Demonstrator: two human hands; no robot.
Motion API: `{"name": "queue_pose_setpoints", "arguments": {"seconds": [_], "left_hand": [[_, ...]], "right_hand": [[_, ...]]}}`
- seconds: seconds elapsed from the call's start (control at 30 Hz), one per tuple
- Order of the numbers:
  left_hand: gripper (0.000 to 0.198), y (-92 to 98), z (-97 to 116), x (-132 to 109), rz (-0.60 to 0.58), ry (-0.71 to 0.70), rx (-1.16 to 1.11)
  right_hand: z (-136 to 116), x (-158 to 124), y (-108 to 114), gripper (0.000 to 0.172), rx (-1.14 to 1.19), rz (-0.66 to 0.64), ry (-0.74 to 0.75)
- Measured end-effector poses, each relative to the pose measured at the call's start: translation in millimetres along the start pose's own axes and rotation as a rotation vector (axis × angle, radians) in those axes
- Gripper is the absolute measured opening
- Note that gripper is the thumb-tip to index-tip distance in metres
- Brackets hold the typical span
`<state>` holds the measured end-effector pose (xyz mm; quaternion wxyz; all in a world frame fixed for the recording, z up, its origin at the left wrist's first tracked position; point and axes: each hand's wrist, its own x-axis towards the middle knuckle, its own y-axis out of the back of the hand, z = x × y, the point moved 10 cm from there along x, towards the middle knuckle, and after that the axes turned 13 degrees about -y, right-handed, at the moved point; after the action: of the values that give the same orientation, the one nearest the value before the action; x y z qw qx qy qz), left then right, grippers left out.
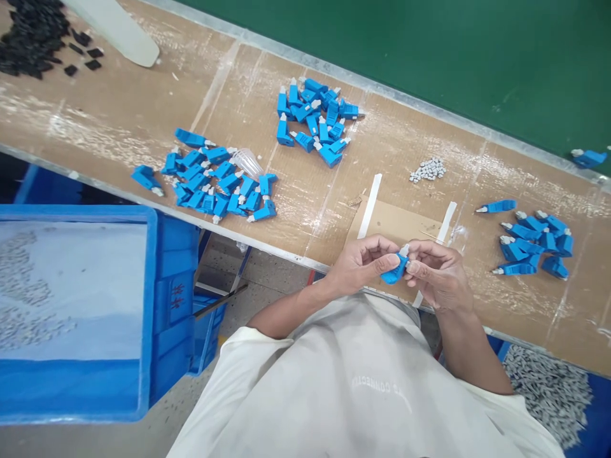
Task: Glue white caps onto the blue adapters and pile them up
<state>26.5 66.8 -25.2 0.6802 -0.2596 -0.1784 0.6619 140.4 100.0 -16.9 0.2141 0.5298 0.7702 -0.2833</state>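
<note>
Between my two hands, close to the bench's near edge, is a blue plastic part with a light grey tip (393, 275), the tip pointing away from me. My left hand (365, 262) pinches its left side, thumb on top. The fingers of my right hand (438, 270) are closed at its right side, by the grey tip; a small pale piece seems to be between them, too small to name. Under and beyond my hands lies a cardboard sheet (405, 219) held by white tape strips. A little pile of small grey pieces (428, 170) sits just past it.
Blue parts lie in groups on the bench: a left group (224, 175), a far middle group (317, 117) and a right group (537, 242). Black pieces (33, 35) are heaped far left. A blue crate (151, 305) stands at left; a bin of grey pieces (548, 388) is below right.
</note>
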Motion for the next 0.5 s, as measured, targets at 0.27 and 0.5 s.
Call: {"name": "queue_pose_setpoints", "arguments": {"seconds": [0.27,0.5], "left_hand": [[0.047,-15.5,18,-5,-0.063,-0.052,0.032],[0.043,-31.3,34,-10,-0.168,-0.118,0.114]], "right_hand": [[-11,-17,-1,0.031,-0.006,0.001,0.071],[-20,-25,-3,0.028,-0.006,-0.005,0.073]]}}
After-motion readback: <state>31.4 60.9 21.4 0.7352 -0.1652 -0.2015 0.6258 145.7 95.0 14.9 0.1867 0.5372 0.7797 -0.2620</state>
